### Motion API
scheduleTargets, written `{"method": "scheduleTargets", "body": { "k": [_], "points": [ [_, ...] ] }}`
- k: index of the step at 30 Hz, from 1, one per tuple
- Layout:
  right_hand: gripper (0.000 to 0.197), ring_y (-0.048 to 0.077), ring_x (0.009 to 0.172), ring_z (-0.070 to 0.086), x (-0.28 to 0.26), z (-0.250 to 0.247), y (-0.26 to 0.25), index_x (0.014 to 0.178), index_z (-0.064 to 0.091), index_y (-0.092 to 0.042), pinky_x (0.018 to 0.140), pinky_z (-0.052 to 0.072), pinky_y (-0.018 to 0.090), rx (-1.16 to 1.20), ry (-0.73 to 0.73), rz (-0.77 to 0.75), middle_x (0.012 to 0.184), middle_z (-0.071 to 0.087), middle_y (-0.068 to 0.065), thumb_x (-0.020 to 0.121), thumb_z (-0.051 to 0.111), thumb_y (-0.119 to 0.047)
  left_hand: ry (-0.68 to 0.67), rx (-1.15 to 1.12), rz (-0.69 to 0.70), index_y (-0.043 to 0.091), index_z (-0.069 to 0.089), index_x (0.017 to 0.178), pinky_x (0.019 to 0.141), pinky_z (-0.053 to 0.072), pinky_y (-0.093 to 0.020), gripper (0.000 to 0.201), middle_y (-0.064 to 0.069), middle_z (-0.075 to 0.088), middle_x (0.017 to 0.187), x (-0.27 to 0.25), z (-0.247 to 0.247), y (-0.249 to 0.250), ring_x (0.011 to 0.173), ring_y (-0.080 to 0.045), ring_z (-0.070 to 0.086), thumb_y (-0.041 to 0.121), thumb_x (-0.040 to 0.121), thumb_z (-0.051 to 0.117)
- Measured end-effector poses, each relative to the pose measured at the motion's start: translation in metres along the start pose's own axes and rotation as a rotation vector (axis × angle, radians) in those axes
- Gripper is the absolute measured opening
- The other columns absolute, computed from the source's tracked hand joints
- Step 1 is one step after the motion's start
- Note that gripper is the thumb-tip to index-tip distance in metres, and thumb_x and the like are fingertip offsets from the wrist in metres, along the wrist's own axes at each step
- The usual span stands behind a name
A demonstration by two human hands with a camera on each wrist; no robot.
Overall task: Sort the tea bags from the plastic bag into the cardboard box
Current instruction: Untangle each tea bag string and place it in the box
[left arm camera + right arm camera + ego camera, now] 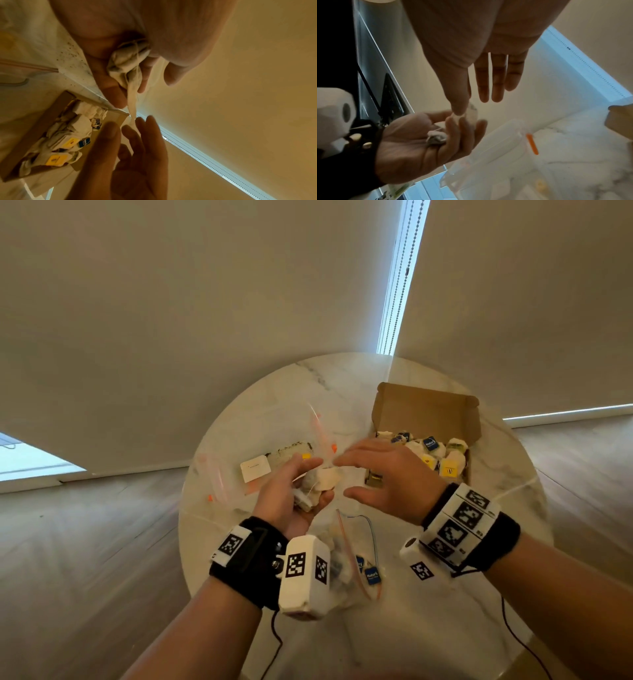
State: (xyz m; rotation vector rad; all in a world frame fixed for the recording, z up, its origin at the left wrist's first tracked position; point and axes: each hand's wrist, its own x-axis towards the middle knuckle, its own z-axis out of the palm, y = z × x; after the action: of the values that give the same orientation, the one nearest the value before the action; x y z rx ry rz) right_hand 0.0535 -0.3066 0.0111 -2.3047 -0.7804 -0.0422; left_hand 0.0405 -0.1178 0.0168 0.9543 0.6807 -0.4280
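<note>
**Item: handling state**

A crumpled clump of white paper tea bags (322, 482) is gripped in the left hand (291, 501), fingers (306, 465) curled, beside the open brown cardboard box (424, 409). The right hand (387, 477) is held with fingers (356, 455) straight and together, tips touching the clump.

Left hand (291, 498) cupping tea bags (320, 482), right hand (387, 477) outstretched alongside, cardboard box (424, 409) behind

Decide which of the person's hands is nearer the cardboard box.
Right. The right hand is over the near corner of the cardboard box; the left hand holds tea bags farther left.
</note>
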Motion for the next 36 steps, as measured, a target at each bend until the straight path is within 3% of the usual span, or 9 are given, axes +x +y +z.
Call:
{"method": "scheduleTargets", "body": {
  "k": [5,9,14,21,24,26,29,32,36],
  "points": [
    [0.013,0.015,0.085,0.063,0.005,0.013,-0.011,0.091,0.076,-0.016,0.075,0.053,0.037,0.034,0.067,-0.042,0.093,0.067,-0.001,0.078,0.077,-0.014,-0.071,-0.003,-0.070,0.003,0.068,0.102,0.058,0.058,-0.027,0.036,-0.013,0.069,0.084,-0.010,-0.004,0.002,0.063,-0.022,0.067,0.035,0.099,0.051],
    [0.007,0.007,0.079,0.066,0.004,0.000,-0.020,0.090,0.075,-0.015,0.071,0.056,0.028,0.157,0.111,0.149,0.089,0.072,-0.007,0.085,0.071,-0.017,-0.063,0.037,-0.044,0.001,0.065,0.105,0.051,0.053,-0.027,0.035,-0.017,0.066,0.087,-0.013,-0.011,-0.001,0.060,-0.022,0.060,0.033,0.099,0.053],
    [0.010,0.012,0.077,0.070,-0.001,-0.029,-0.026,0.088,0.074,-0.015,0.072,0.058,0.026,0.419,0.272,0.325,0.084,0.074,-0.002,0.084,0.071,-0.006,-0.162,-0.026,-0.036,0.002,0.064,0.103,0.057,0.044,-0.029,0.036,-0.013,0.058,0.083,-0.024,-0.015,-0.001,0.063,-0.021,0.049,0.015,0.071,0.053],
    [0.006,0.015,0.078,0.069,-0.017,-0.044,-0.017,0.091,0.074,-0.013,0.074,0.059,0.033,0.356,0.369,0.410,0.084,0.073,0.001,0.087,0.068,-0.013,-0.214,-0.022,0.006,0.003,0.059,0.113,0.070,0.056,-0.038,0.071,-0.018,0.059,0.096,-0.028,-0.016,-0.003,0.077,-0.027,0.060,-0.008,0.047,0.038],
    [0.005,0.010,0.073,0.066,-0.024,-0.041,-0.023,0.087,0.074,-0.016,0.067,0.057,0.030,0.317,0.245,0.392,0.080,0.071,-0.005,0.086,0.069,-0.017,-0.226,-0.050,0.003,0.004,0.058,0.118,0.078,0.056,-0.042,0.067,-0.021,0.059,0.103,-0.030,-0.016,-0.004,0.084,-0.031,0.061,-0.006,0.054,0.046],
    [0.003,0.006,0.073,0.064,-0.028,-0.034,-0.030,0.085,0.074,-0.020,0.064,0.054,0.023,0.244,0.130,0.347,0.079,0.070,-0.011,0.085,0.071,-0.021,-0.237,-0.084,0.001,0.006,0.056,0.122,0.086,0.053,-0.045,0.051,-0.025,0.060,0.107,-0.031,-0.013,-0.004,0.090,-0.034,0.061,0.003,0.071,0.054],
    [0.008,0.002,0.074,0.062,-0.028,-0.024,-0.036,0.092,0.075,-0.023,0.067,0.049,0.018,0.138,0.056,0.307,0.080,0.067,-0.017,0.086,0.069,-0.022,-0.203,-0.071,0.006,0.006,0.053,0.126,0.094,0.051,-0.046,0.035,-0.030,0.062,0.115,-0.031,-0.009,-0.005,0.101,-0.039,0.062,0.005,0.093,0.042],
    [0.009,-0.001,0.071,0.060,-0.025,-0.023,-0.039,0.092,0.075,-0.023,0.066,0.044,0.014,0.104,0.092,0.318,0.076,0.064,-0.021,0.087,0.067,-0.023,-0.195,-0.012,0.025,0.003,0.052,0.129,0.092,0.054,-0.049,0.044,-0.031,0.063,0.120,-0.033,-0.006,-0.006,0.103,-0.041,0.067,-0.010,0.091,0.033],
    [0.011,0.004,0.070,0.059,-0.021,-0.027,-0.043,0.086,0.075,-0.021,0.063,0.045,0.016,0.127,0.115,0.310,0.074,0.065,-0.016,0.087,0.066,-0.027,-0.148,0.080,0.085,0.003,0.056,0.126,0.085,0.057,-0.049,0.036,-0.031,0.062,0.122,-0.033,-0.006,-0.008,0.115,-0.044,0.061,-0.010,0.097,0.041]
  ]
}}
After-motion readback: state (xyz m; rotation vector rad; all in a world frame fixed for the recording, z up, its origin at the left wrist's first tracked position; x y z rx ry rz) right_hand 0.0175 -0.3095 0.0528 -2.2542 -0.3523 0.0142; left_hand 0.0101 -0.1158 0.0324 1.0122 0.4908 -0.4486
